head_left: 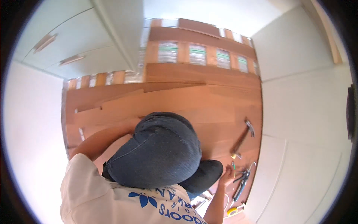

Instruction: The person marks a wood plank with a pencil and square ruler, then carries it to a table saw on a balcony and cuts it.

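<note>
Nearest on the right is a yellow ring-shaped roll (pixel 232 211), then a caulking gun (pixel 242 185). Right hand's (pixel 226 176) just left of it, at a slim green-tipped tool (pixel 234 167); can't tell if it's pinching. Left hand's (pixel 137 124) mostly hidden behind dark cloth (pixel 160 149), grip unknown. Farther off, a hammer (pixel 250 128) lies on wooden boards (pixel 179 100).

L arm (pixel 102 142) bent at elbow, forearm angled fwd & inward, L hand (pixel 136 124) mostly hidden so grip unclear; R forearm (pixel 218 201) extended fwd, slightly outward, R hand (pixel 226 177) nr floor's (pixel 220 100) R edge, fingers pointing fwd, exact grip too small to tell.
</note>
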